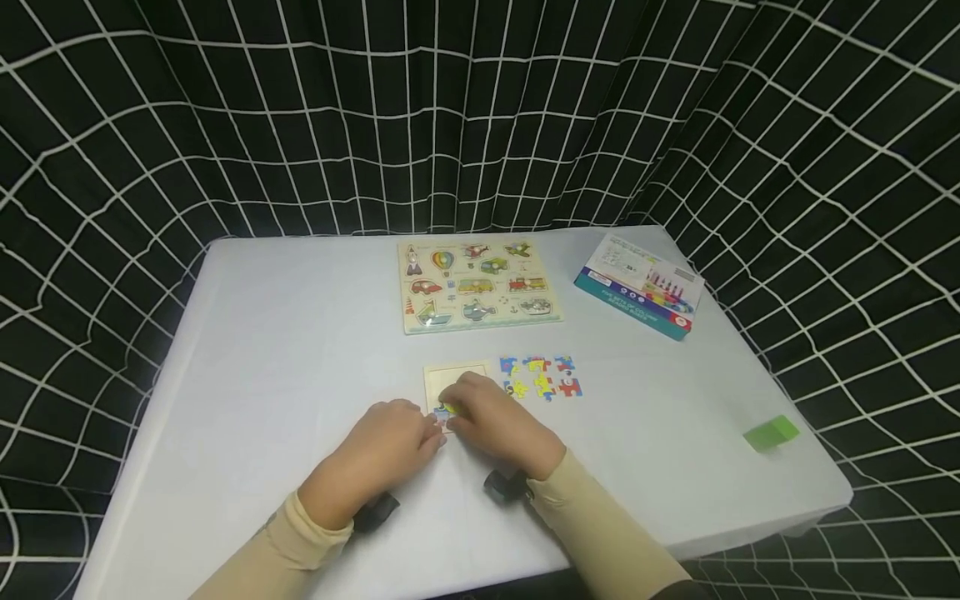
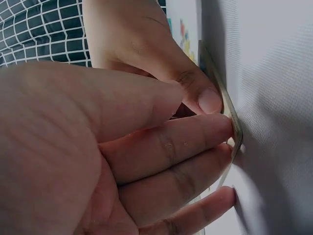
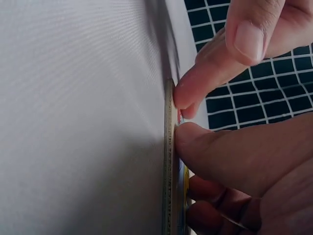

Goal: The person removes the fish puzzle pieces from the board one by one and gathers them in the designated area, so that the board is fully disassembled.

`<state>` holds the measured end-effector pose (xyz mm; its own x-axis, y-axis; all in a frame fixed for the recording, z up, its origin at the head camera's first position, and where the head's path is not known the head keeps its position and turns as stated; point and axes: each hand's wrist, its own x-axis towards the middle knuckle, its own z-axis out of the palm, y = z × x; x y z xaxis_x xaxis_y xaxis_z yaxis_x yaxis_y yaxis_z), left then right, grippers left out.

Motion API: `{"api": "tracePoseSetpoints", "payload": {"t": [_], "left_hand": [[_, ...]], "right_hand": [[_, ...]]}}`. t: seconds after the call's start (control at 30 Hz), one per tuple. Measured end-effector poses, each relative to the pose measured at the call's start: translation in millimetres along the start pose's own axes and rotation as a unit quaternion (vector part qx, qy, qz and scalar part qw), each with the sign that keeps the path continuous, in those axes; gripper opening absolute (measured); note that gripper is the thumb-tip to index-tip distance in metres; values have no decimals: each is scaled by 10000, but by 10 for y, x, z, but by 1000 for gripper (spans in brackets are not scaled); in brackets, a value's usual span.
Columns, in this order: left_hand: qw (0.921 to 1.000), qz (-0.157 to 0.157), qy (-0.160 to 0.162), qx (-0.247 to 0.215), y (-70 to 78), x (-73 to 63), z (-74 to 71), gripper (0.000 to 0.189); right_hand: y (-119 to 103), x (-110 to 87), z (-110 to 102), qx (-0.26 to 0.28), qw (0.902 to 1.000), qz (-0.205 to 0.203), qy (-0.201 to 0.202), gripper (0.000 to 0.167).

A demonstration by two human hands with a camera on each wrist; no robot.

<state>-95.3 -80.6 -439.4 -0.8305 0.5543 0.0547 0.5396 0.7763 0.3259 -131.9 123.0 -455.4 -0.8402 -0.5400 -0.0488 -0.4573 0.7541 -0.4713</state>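
Observation:
A small wooden puzzle tray (image 1: 437,379) lies in the middle of the table, with colourful jigsaw pieces in its near-left corner. My left hand (image 1: 390,442) rests at that corner, its fairly straight fingers touching the tray edge (image 2: 238,129) in the left wrist view. Over the tray is my right hand (image 1: 495,417). Its thumb and curled fingers hold a yellow-and-blue puzzle piece (image 1: 448,408) low against the tray, and the hand covers much of it. The right wrist view shows the thumb (image 3: 195,142) right at the tray's side.
Several loose jigsaw pieces (image 1: 543,383) lie right of the tray. Behind stands a wooden vehicle puzzle board (image 1: 480,271). A toy box (image 1: 637,287) lies at the back right, and a green block (image 1: 772,434) near the right edge of the white table (image 1: 300,317).

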Motion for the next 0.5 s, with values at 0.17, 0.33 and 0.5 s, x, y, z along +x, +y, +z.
{"api": "tracePoseSetpoints", "payload": {"t": [0.17, 0.33, 0.5], "left_hand": [[9998, -113, -122, -77, 8, 1, -21, 37], [9994, -206, -241, -169, 22, 0, -35, 38], [9993, -173, -277, -187, 25, 6, -39, 37]], "right_hand": [[26, 38, -13, 165, 9997, 115, -125, 31], [30, 70, -13, 385, 9985, 301, -235, 29], [27, 37, -10, 684, 9974, 221, -79, 25]]}}
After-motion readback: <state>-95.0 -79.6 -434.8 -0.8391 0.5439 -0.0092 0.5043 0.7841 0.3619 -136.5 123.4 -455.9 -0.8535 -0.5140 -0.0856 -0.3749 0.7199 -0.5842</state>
